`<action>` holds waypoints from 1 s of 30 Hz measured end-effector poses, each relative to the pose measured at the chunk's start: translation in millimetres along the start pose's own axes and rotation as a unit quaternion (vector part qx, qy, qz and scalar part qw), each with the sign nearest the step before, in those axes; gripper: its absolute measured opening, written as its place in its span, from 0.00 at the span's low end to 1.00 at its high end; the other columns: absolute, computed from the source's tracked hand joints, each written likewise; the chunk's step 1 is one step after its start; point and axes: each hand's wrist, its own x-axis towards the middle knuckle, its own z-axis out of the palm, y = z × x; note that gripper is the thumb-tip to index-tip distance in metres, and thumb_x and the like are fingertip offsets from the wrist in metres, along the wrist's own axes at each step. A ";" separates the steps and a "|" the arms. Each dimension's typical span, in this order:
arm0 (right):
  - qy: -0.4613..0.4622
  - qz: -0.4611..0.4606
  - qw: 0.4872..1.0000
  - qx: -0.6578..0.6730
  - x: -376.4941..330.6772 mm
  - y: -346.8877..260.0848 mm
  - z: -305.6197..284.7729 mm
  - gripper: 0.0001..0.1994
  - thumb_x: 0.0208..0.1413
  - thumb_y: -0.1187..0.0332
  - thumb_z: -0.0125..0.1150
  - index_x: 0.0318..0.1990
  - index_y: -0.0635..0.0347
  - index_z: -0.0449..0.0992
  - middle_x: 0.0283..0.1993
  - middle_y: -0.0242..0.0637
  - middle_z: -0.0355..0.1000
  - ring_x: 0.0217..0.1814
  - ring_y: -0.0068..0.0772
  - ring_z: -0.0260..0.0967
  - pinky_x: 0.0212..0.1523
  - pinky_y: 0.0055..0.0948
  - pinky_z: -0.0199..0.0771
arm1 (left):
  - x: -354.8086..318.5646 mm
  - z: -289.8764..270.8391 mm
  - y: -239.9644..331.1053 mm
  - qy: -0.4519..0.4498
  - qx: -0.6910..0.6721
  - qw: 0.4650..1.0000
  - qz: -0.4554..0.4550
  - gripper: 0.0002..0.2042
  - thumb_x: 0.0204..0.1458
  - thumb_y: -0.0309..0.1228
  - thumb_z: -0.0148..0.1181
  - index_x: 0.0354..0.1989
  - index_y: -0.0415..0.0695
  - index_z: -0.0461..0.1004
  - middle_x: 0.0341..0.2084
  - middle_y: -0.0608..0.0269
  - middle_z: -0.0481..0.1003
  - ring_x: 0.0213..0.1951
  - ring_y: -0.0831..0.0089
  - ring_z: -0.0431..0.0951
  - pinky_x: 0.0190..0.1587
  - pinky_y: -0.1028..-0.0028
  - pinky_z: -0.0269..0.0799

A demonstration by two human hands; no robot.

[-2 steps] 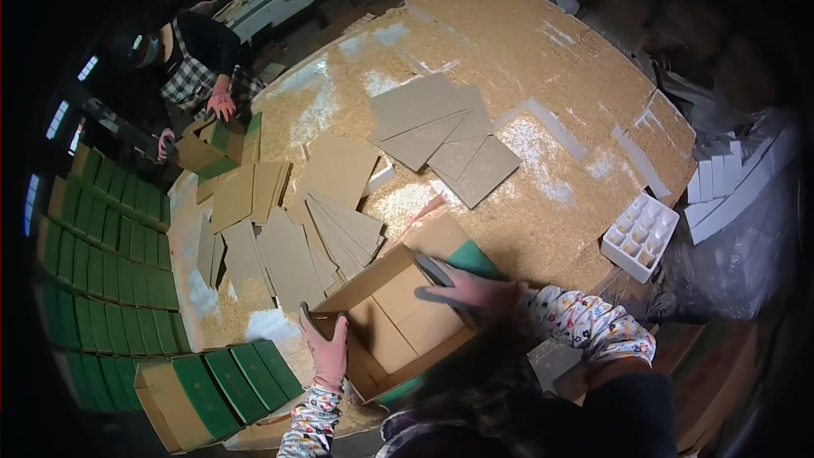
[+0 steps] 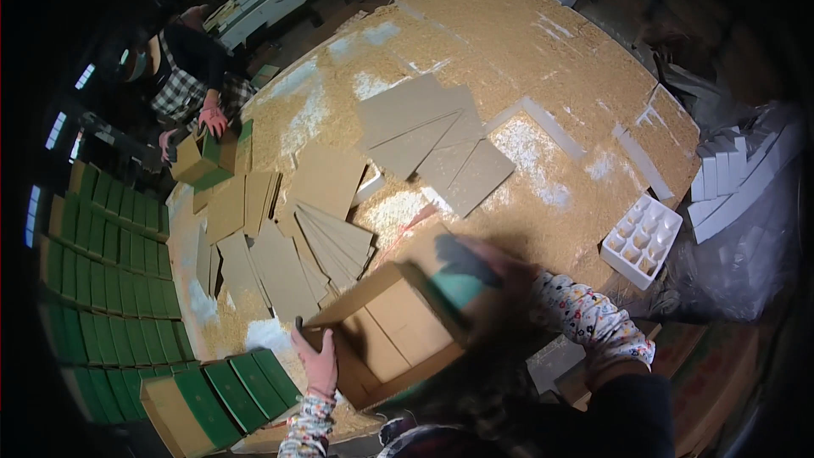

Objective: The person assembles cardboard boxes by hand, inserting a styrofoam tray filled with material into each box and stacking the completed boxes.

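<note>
Brown cardboard carton (image 2: 398, 326) at tan particleboard surface's (image 2: 509, 34) near edge: walls up, green flap (image 2: 458, 290) judged unclosed; pink-gloved left hand (image 2: 319, 365), fingers pinching a wall; pink-and-grey-gloved right hand (image 2: 498, 267) at flap, blurred, hold indeterminable.

Left hand (image 2: 318, 366): pink glove (image 2: 320, 376), dark grey at fingertips. Right hand (image 2: 487, 261): glove (image 2: 509, 267) dark grey over the fingers, pinkish toward the wrist, outline blurred. Left oversleeve (image 2: 307, 429) and right oversleeve (image 2: 593, 322) match: white ground, small multicoloured floral print, wrinkled fabric. Right upper sleeve (image 2: 632, 416): plain, dark navy. Garment at lower edge: dark, pale curved trim (image 2: 407, 434); finer detail too dim to read.
</note>
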 end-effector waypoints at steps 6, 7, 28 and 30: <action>0.506 0.455 0.683 -0.264 -49.6 163.4 -237.4 0.28 0.61 0.58 0.50 0.61 0.72 0.59 0.60 0.56 0.61 0.62 0.48 0.57 0.63 0.37 0.53 | -12.8 -3.7 -6.5 0.039 0.140 0.989 -0.028 0.30 0.46 0.22 0.59 0.60 0.32 0.57 0.54 0.44 0.63 0.57 0.49 0.62 0.62 0.62 0.55; 0.506 0.491 0.668 -0.240 -47.0 181.7 -248.4 0.32 0.60 0.53 0.49 0.62 0.72 0.56 0.62 0.58 0.57 0.66 0.50 0.52 0.65 0.37 0.49 | -10.1 -0.9 -1.4 0.043 0.147 0.988 -0.030 0.30 0.46 0.22 0.59 0.60 0.32 0.57 0.54 0.44 0.63 0.57 0.49 0.62 0.62 0.62 0.55; 0.326 0.154 0.933 0.010 -152.2 -69.9 -104.9 0.30 0.50 0.61 0.66 0.57 0.67 0.63 0.56 0.55 0.67 0.60 0.47 0.65 0.59 0.38 0.64 | 23.5 31.1 -56.2 -0.088 -0.638 0.745 -0.174 0.15 0.63 0.33 0.46 0.54 0.41 0.67 0.43 0.59 0.73 0.43 0.71 0.74 0.45 0.76 0.71; 0.188 0.133 0.960 -0.157 -139.4 -96.8 -101.3 0.32 0.41 0.69 0.73 0.56 0.65 0.65 0.56 0.52 0.67 0.59 0.47 0.66 0.58 0.39 0.66 | 46.9 53.4 -46.4 -0.084 -0.576 0.805 -0.116 0.16 0.62 0.37 0.46 0.51 0.38 0.68 0.38 0.57 0.73 0.38 0.68 0.73 0.42 0.70 0.70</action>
